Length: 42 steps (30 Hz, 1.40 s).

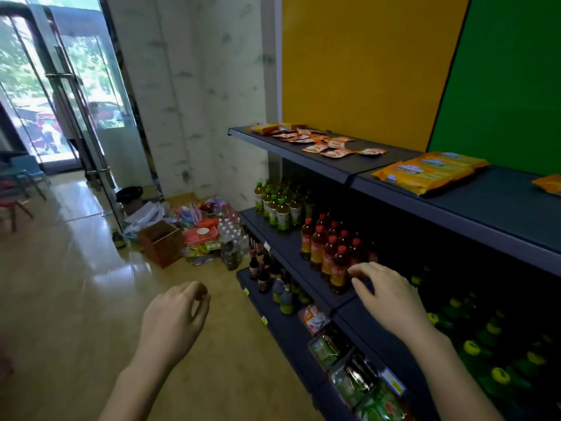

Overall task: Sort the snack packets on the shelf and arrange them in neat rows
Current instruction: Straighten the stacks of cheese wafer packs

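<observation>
Several small orange snack packets [326, 144] lie scattered on the dark top shelf [291, 153], at its left end. Further right on the same shelf sits a stack of larger orange packets [425, 173], and one more orange packet [551, 183] shows at the frame's right edge. My left hand [174, 317] hangs over the floor with loosely curled fingers and holds nothing. My right hand [385, 294] hovers near the middle shelf's front edge, beside red-capped bottles [331, 253], fingers relaxed and empty. Both hands are well below the packets.
Green-capped bottles [274, 205] and dark bottles [267, 275] fill the lower shelves, with green packets [352, 369] at the bottom right. A cardboard box [161, 243], water bottles and loose goods crowd the floor by the wall. A glass door [60, 86] stands at the left.
</observation>
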Tool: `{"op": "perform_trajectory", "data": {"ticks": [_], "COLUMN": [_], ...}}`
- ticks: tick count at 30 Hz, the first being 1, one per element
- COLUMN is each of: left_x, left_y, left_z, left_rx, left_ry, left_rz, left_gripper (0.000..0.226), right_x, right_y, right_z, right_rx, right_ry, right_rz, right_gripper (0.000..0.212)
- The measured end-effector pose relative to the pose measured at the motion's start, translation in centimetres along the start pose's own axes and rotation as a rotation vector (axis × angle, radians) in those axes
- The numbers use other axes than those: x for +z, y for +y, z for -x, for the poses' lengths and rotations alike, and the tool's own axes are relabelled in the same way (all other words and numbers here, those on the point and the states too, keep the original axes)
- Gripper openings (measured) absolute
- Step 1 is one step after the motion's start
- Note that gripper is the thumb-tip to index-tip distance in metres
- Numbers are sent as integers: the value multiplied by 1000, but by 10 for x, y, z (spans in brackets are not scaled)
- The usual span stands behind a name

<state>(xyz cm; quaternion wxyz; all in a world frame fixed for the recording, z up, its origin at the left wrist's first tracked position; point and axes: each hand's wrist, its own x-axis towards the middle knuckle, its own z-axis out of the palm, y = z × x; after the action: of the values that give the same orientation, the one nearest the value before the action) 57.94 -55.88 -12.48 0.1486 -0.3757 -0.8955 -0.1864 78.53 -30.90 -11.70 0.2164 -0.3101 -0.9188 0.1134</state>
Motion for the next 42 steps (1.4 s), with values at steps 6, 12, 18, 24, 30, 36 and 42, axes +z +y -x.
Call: {"op": "perform_trajectory", "data": {"ticks": [6, 12, 18, 24, 30, 36, 42], "left_x": [50, 84, 100, 136, 173, 183, 185], "left_y": [-43, -75, -107, -144, -201, -254, -258], "left_z": [-78, -180, -280, -357, -442, -564, -687], "left_rx": [16, 54, 90, 127, 177, 264, 382], "left_ry": [-47, -56, -3, -61, -96, -73, 34], "left_rz": [-21, -3, -11, -11, -8, -21, 32], "left_gripper": [19, 18, 19, 20, 20, 21, 27], "right_x": [48, 82, 110, 160, 212, 234, 210], "right_y": [-14, -32, -61, -85, -110, -151, -172], "right_z": [-78, -177, -273, -341, -415, -505, -595], "right_rx": [21, 31, 48, 47, 99, 174, 206], "right_ry": [-19, 10, 45, -21, 1, 75, 171], "right_rz": [7, 3, 9, 14, 21, 1, -4], "right_gripper": [24, 24, 25, 27, 22, 23, 24]}}
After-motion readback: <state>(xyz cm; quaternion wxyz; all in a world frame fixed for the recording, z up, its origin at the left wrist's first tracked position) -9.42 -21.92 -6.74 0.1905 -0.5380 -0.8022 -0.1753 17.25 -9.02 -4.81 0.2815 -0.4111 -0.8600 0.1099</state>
